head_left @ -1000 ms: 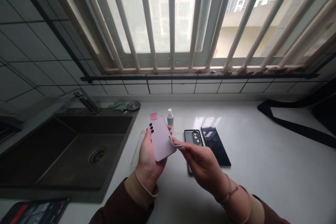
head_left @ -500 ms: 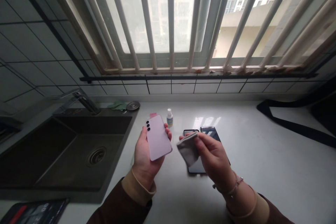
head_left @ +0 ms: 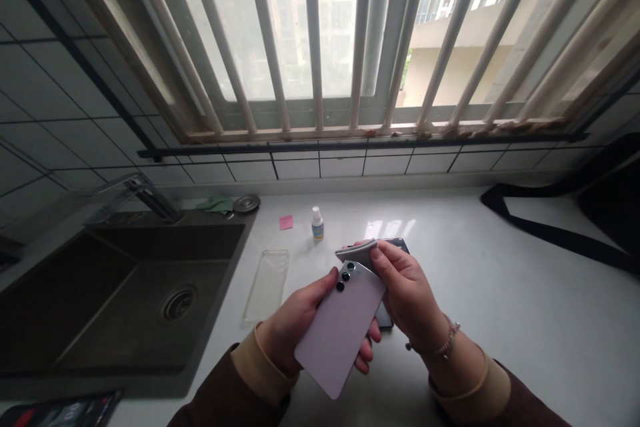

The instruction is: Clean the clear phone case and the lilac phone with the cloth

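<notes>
A pale lilac phone (head_left: 341,337) is gripped in my left hand (head_left: 295,320), its back with three dark camera lenses facing up and its camera end tilted to the right. My right hand (head_left: 407,283) pinches a folded grey cloth (head_left: 356,251) at the phone's camera end, where the two meet or overlap. Behind the hands lies a dark-screened device (head_left: 399,243) on the counter, mostly covered. A clear phone case (head_left: 267,285) lies left of my hands. Beyond them stands a small spray bottle (head_left: 318,225) with a white cap.
On the left is a dark sink (head_left: 115,307) with a chrome faucet (head_left: 153,199). A pink sticky note (head_left: 285,222) lies near the bottle. Beside the sink are a green cloth (head_left: 217,205) and a metal drain strainer (head_left: 247,203). A black strap (head_left: 520,223) trails across the right side.
My left hand has moved right and nearer to me, turning the phone so that its camera end leans right toward the cloth. The clear case and the whole pink note now show.
</notes>
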